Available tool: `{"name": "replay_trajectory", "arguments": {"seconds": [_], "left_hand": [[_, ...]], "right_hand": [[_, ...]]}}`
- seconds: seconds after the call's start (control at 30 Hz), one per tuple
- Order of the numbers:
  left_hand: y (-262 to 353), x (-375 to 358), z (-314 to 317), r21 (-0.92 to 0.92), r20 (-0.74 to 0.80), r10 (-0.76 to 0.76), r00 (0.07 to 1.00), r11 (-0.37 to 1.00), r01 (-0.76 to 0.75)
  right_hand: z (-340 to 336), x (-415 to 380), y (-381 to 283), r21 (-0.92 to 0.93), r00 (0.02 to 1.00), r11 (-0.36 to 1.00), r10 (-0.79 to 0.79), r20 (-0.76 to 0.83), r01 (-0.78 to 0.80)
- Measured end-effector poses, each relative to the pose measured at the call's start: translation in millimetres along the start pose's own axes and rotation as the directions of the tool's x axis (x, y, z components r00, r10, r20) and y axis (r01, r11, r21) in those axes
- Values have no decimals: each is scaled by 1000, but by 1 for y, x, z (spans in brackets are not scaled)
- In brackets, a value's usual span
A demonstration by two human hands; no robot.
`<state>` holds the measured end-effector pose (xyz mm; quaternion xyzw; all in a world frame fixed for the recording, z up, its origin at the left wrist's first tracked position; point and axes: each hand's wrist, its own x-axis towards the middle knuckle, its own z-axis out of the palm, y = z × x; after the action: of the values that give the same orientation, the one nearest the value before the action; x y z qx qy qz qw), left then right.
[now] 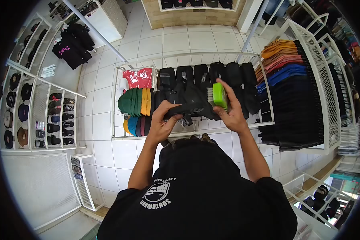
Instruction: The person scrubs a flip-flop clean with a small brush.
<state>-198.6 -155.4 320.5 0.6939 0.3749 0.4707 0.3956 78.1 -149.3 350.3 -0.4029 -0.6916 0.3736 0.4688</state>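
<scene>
My left hand (164, 120) is closed on the edge of a black fabric item (186, 108), thumb below and fingers over it. Against the black goods behind, its full outline and exact kind are hard to make out. A bright green brush (218, 95) with pale bristles is gripped in my right hand (233, 113), between the thumb and the fingers. The bristles face left, towards the black item, and stand apart from it. Both hands are above the display rack, in front of my chest.
Black bags (185, 76) fill the middle of the low white rack (194, 133). Green and yellow beanies (134, 101) and a red plastic-wrapped pack (138, 78) lie at its left. Hanging clothes (290, 96) stand close on the right. Cap shelves (30, 100) line the left wall.
</scene>
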Motion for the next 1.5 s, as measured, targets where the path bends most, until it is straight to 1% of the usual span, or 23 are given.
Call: {"name": "replay_trajectory", "arguments": {"seconds": [0.03, 0.07, 0.1, 0.13, 0.23, 0.3, 0.37, 0.4, 0.53, 0.6, 0.67, 0.7, 0.83, 0.9, 0.97, 1.03, 1.07, 1.1, 1.2, 1.3, 1.37, 1.47, 1.5], "left_hand": [[0, -3, 6, -6, -1, -12, 1000, 1000, 12], [0, -5, 13, -148, -73, -86, 994, 986, 74], [-1, -5, 15, -285, -133, -157, 979, 952, 114], [-33, -13, 15, -332, -262, -163, 951, 941, 70], [-18, -5, -2, -611, -242, -228, 943, 791, 35], [-15, 1, -4, -571, -239, -194, 951, 820, 23], [-17, 0, -3, -579, -192, -254, 948, 809, 99], [-16, -1, -1, -577, -189, -255, 948, 810, 103], [-6, 18, 2, -897, -188, -481, 856, 439, 49], [-15, 16, -1, -890, -180, -497, 849, 450, 75], [-26, 9, 7, -842, -166, -564, 809, 509, 182], [-42, 1, 12, -885, -63, -528, 847, 422, 198], [-20, 8, 15, -893, -162, -583, 796, 430, 134], [-26, 18, -6, -909, -260, -590, 765, 416, 12], [-36, 17, -22, -924, -222, -602, 767, 381, 31], [-42, 13, -17, -889, -148, -593, 792, 431, 157], [-22, 18, -3, -867, -196, -616, 763, 473, 159], [-25, 16, 5, -875, -165, -593, 788, 457, 160], [-17, 18, 30, -910, -154, -636, 756, 389, 143], [-29, 27, 3, -946, -181, -651, 737, 320, 50], [-42, 31, -28, -973, -129, -573, 809, 231, 8], [-32, 31, -10, -916, -171, -615, 770, 388, 107], [-29, 29, 6, -887, -192, -622, 759, 441, 137]], "right_hand": [[8, 2, -9, 208, 996, 978, -13, -84, 30], [16, 5, -15, 183, 997, 981, -52, -48, 60], [27, 2, -13, 278, 999, 960, 46, -28, -37], [35, -3, 0, 243, 999, 970, 34, -33, -25], [33, -11, 25, 77, 997, 996, 30, 75, -36], [27, -8, 21, 128, 998, 990, 57, 3, -57], [28, 15, -15, 238, 995, 971, 4, -103, 20], [35, 25, -20, 183, 997, 983, 21, -73, -7], [72, -2, 21, -21, 1000, 1000, -23, -6, 22], [70, -13, 27, -54, 997, 999, 2, 79, 2], [68, 3, 14, -12, 1000, 1000, 0, -3, 0], [66, 27, -7, 30, 997, 999, -20, -73, 22], [74, 46, -20, -76, 995, 997, -3, -97, -4], [93, 2, 7, -23, 1000, 1000, 10, -23, -10], [92, -33, 13, -61, 988, 992, 114, 106, -108], [91, -15, 17, -39, 992, 995, 96, 79, -93], [87, -1, 14, -25, 996, 996, 85, 38, -85], [83, 23, 9, 118, 994, 989, 99, -38, -94], [71, 63, -5, 81, 984, 985, 159, -77, -152], [88, 24, 8, 67, 999, 997, 34, -42, -31], [95, -21, 13, -23, 998, 998, 62, 33, -61], [88, -11, 10, -96, 996, 992, 86, 12, -84], [87, 9, 18, 18, 992, 993, 113, -55, -112]]}}
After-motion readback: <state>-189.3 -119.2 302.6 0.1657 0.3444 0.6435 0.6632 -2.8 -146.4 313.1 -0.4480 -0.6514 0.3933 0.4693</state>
